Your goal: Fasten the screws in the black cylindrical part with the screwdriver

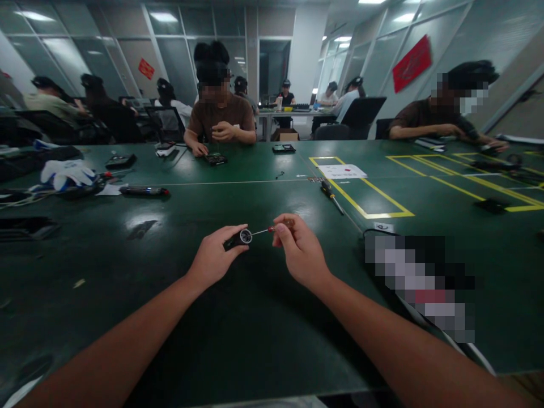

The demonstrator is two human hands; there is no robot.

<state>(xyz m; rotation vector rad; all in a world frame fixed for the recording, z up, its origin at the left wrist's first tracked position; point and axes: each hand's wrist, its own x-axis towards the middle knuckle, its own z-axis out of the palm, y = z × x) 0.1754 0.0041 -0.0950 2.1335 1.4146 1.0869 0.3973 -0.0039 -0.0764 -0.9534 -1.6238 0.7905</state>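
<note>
In my left hand (215, 255) is a black cylindrical part (233, 240) with a silver-rimmed round opening that faces right. My fingers and thumb pinch it from above and below. My right hand (301, 249) is closed around the handle of a small screwdriver (272, 229), which has a red collar and a thin metal shaft. The shaft points left, its tip at the rim or opening of the black part; whether it touches is too small to tell. Both hands are raised over the green table (238, 345).
A yellow-and-black screwdriver (331, 195) lies beyond my right hand, near yellow tape outlines (389, 215) and a paper sheet (342, 171). At right is a bag-like item (419, 286), partly blurred. White gloves (68, 173) and a dark cylindrical tool (144, 191) lie left. Two people work opposite.
</note>
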